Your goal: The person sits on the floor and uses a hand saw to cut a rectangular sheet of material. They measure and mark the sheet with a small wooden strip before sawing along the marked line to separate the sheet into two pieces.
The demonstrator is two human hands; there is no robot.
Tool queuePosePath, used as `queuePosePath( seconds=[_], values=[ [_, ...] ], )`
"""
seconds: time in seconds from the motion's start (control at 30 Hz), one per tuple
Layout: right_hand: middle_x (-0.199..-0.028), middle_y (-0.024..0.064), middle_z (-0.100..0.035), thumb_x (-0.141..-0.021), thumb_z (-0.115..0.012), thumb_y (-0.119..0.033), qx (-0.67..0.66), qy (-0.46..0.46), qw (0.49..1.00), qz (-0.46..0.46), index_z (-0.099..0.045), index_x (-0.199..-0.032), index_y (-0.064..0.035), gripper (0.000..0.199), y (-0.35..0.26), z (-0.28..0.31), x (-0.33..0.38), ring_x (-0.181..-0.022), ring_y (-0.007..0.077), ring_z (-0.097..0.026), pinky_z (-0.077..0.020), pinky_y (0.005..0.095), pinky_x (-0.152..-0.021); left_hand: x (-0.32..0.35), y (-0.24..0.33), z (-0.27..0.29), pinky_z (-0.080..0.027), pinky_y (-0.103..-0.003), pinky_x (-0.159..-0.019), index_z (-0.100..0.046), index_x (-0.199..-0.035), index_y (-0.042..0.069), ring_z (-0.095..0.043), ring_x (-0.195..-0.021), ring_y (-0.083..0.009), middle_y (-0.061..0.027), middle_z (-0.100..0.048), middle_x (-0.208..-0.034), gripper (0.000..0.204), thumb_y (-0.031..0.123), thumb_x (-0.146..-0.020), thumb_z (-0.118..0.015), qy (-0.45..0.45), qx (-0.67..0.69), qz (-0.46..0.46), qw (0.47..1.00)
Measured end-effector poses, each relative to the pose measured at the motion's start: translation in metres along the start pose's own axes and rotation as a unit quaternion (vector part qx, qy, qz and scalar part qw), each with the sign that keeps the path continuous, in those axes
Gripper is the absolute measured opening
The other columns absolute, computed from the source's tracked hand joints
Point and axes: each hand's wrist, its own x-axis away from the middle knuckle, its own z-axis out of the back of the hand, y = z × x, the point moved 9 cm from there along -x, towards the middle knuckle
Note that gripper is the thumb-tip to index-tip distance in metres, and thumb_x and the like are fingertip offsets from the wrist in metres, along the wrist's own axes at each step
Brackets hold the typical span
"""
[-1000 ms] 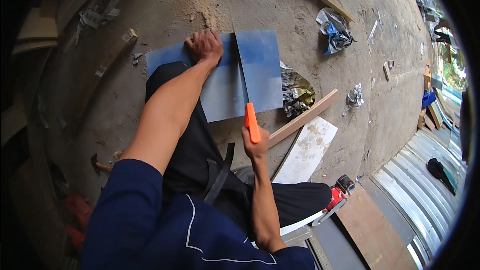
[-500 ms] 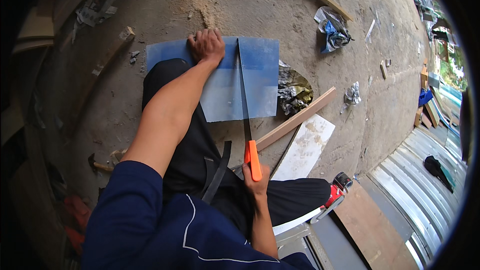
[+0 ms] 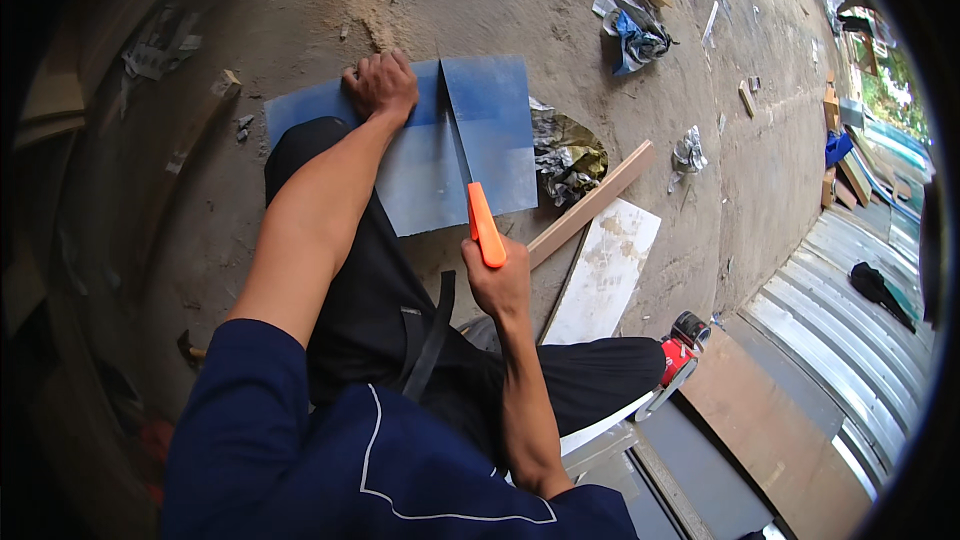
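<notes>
A flat blue-and-pale board (image 3: 500, 130) lies across my raised left knee, above the floor. My left hand (image 3: 382, 87) presses on its far edge, fingers curled over that edge. In my right hand (image 3: 500, 285) is the orange handle of a handsaw (image 3: 484, 225), gripped with closed fingers. The saw's dark, narrow blade runs lengthwise over the board, just right of my left hand, and its tip reaches past the far edge. The handle's front end now overlaps the board's near part. Any cut along the blade is hard to make out.
Sawdust (image 3: 375, 20) covers the concrete beyond the board. To the right lie crumpled foil (image 3: 570, 155), a wooden strip (image 3: 595, 202) and a stained white panel (image 3: 607, 270). A red-and-black object (image 3: 682, 345) sits beside my right knee. A hammer (image 3: 190, 348) lies at the left.
My right hand has pushed the saw forward, away from me, bringing the handle up over the board's near edge. My left hand keeps its place on the board. The view has shifted slightly.
</notes>
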Motion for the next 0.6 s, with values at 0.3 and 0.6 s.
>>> queuePosePath(
  seconds=[0.3,0.6],
  values=[
    [-0.056,0.0175,-0.053,-0.081,-0.063,-0.013,-0.004,-0.008,1.000,-0.024,-0.056,-0.068,0.0030,0.021,-0.008,0.023,0.070,-0.048,0.0274,-0.054,-0.0416,0.0371,-0.051,-0.002,-0.016,0.007,-0.029,-0.043,-0.099,-0.068,-0.092,0.011,-0.057,-0.104,-0.0242,-0.0069,-0.067,-0.102,0.042,0.034,-0.099,-0.034,0.030,-0.040,0.006,0.999],
    [-0.057,0.0195,-0.052,-0.080,-0.062,-0.015,-0.003,-0.002,1.000,0.002,-0.054,-0.067,0.0043,0.024,-0.018,0.012,0.047,-0.047,0.0312,-0.051,-0.0411,0.0387,-0.051,-0.004,-0.018,-0.002,-0.029,-0.043,-0.099,-0.068,-0.091,0.009,-0.057,-0.103,-0.0239,-0.0073,-0.068,-0.101,0.044,0.034,-0.099,-0.032,0.031,-0.019,0.021,0.999]
  ],
)
